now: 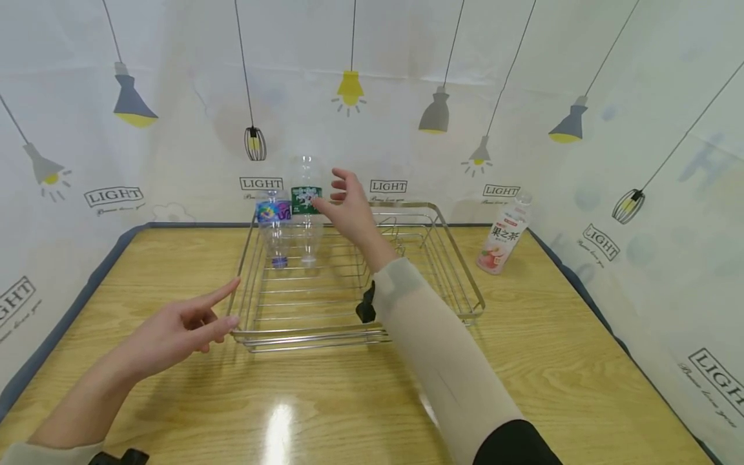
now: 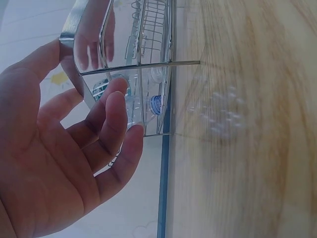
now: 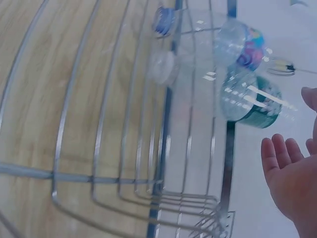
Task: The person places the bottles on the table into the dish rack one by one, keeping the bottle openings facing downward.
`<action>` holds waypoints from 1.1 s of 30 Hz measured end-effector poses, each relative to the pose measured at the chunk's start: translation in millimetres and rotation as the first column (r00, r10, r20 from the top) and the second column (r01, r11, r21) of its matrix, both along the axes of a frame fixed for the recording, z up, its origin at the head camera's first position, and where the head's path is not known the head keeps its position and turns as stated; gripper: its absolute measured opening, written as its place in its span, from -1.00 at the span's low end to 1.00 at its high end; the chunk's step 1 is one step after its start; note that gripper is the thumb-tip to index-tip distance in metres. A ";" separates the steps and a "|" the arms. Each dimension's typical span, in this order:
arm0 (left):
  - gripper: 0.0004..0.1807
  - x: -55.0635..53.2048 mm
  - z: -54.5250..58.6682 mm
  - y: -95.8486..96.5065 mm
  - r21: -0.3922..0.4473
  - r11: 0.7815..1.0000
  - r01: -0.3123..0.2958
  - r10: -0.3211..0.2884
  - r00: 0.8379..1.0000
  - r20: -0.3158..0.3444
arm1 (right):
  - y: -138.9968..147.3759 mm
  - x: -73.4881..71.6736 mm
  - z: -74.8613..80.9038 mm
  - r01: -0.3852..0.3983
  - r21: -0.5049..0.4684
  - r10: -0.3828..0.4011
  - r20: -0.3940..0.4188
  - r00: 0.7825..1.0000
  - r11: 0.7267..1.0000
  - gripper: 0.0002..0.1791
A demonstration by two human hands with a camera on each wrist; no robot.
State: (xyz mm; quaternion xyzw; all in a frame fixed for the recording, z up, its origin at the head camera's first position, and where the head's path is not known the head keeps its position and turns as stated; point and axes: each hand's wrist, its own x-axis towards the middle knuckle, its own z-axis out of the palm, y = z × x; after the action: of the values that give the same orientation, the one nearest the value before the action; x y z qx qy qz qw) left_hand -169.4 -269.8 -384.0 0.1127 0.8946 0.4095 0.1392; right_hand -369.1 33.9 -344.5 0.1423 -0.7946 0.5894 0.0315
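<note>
Two clear plastic bottles stand upside down at the back left of a wire rack, caps at the bottom. One bottle has a green label and a whitish cap; the other bottle has a colourful label and a blue cap. Beside the green-labelled bottle, my right hand is raised with its fingers extended. The right wrist view shows a gap between that hand and the bottle. My left hand touches the rack's front left corner with thumb and index finger, its other fingers loosely bent.
To the right of the rack, a pink-and-white labelled bottle leans slightly on the wooden table. A patterned cloth wall closes off the back and both sides, with dark blue edging along the table.
</note>
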 end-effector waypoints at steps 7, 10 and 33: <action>-0.21 0.2 0.2 1.2 0.011 1.000 0.005 -0.005 1.000 -0.012 | -1.0 10.7 27.7 -0.042 -0.126 0.033 -0.072 0.997 0.991 -0.27; -0.20 0.6 -0.2 1.3 0.011 1.000 0.005 -0.005 1.000 -0.013 | 3.2 18.9 43.0 -0.077 -0.131 0.063 -0.107 0.992 0.988 -0.31; -0.20 -0.4 -0.6 0.3 0.011 1.000 -0.001 0.001 1.000 -0.006 | 129.9 84.5 76.8 -0.128 0.087 0.145 -0.225 0.964 0.988 -0.49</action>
State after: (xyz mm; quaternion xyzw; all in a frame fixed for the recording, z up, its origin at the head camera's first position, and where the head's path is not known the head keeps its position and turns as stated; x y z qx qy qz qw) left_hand -169.8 -269.5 -384.6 0.1142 0.8927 0.4142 0.1357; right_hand -284.6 163.8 -267.7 0.2652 -0.7944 0.5409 0.0779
